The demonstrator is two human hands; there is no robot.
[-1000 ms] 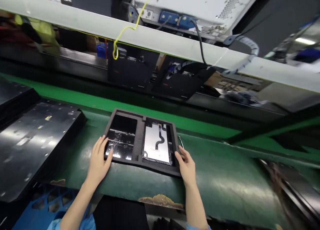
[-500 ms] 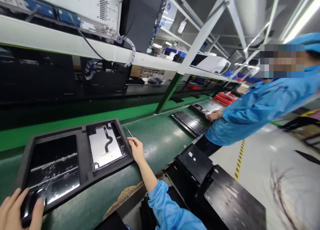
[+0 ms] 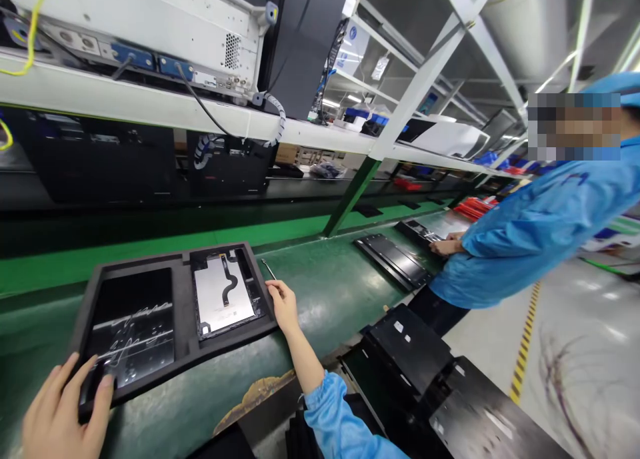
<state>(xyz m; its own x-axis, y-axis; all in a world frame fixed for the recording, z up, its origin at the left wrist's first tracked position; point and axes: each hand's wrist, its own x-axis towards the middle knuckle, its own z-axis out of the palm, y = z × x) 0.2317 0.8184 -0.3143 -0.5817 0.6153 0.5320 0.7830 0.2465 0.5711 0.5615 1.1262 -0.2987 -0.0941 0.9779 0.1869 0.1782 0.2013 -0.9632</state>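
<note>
Largest, I see the long green counter (image 3: 320, 299). On it lies the dark grey rectangular foam tray (image 3: 183, 299), between my left hand (image 3: 67, 406), fingers spread over its near corner, and my right hand (image 3: 284, 306), fingers curled at its right edge. Its compartments hold the glossy black panel (image 3: 133, 326), left, and the silver-backed screen (image 3: 220, 289), right. I can read no labels.

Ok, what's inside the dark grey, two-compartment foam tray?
Left, a glossy black panel, partly behind the left hand; right, a whitish panel bearing a black ribbon cable. What lies beneath them is covered.
</note>
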